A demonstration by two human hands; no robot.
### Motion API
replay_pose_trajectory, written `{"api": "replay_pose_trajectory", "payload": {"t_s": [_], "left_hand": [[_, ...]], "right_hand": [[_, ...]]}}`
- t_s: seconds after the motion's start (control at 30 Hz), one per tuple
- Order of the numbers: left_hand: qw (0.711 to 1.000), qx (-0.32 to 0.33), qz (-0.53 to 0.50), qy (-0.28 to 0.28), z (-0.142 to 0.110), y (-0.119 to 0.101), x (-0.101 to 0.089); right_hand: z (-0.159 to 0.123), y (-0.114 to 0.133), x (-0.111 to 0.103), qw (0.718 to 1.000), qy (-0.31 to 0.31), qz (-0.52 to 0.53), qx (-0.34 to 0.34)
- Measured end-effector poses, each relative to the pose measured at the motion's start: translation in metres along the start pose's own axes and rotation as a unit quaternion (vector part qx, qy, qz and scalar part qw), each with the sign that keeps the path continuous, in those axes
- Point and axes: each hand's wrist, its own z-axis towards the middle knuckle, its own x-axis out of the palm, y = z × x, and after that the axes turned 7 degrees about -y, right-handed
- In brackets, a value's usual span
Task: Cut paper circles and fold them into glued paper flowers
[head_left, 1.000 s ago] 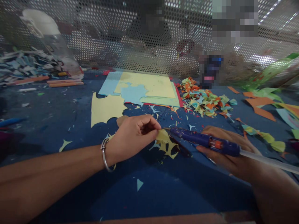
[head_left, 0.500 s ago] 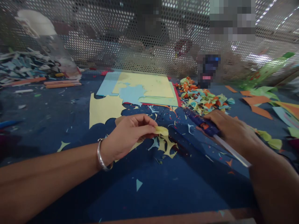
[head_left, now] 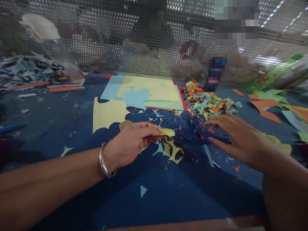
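Observation:
My left hand [head_left: 132, 141], with a silver bangle at its wrist, pinches a small curled piece of yellow paper [head_left: 167, 132] between thumb and fingertips. My right hand [head_left: 243, 138] is open, its thumb and fingers spread beside a purple glue gun [head_left: 220, 137]. The gun appears to rest on the dark blue tabletop, and a pale glue stick [head_left: 209, 155] juts from it toward me. Below the yellow piece lie cut yellow paper scraps [head_left: 174, 152]. A yellow sheet with scalloped cut edges [head_left: 108, 112] lies beyond my left hand.
Stacked coloured sheets [head_left: 154, 86] lie ahead, with a heap of folded paper pieces [head_left: 211, 101] to their right. A bottle [head_left: 60, 54] and paper strips [head_left: 29, 69] stand at the far left. Orange offcuts [head_left: 267, 109] lie at right. A perforated metal screen [head_left: 103, 41] closes the back.
The glue gun has turned and come down to the table, and my right hand has opened from around it. My left hand keeps the yellow paper piece, shifted only slightly.

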Motion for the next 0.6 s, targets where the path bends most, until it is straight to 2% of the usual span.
{"api": "replay_pose_trajectory", "payload": {"t_s": [0.03,0.1,0.23,0.4,0.6], "left_hand": [[1.0,0.004,-0.001,0.006,0.0,0.001,-0.001],[1.0,0.009,0.003,0.015,0.0,0.003,-0.002],[0.999,0.003,0.015,0.037,0.0,0.006,-0.004],[0.999,0.004,0.004,0.051,0.0,0.011,-0.003],[0.995,0.004,-0.015,0.1,-0.004,0.012,-0.001]], "right_hand": [[0.002,0.01,0.0,0.999,-0.041,0.027,-0.001],[0.007,0.033,0.001,0.993,-0.076,0.09,-0.021],[0.018,0.068,0.01,0.984,-0.07,0.155,-0.046],[0.024,0.079,0.02,0.978,-0.106,0.176,-0.04],[0.025,0.081,0.018,0.972,-0.112,0.203,-0.025]]}}
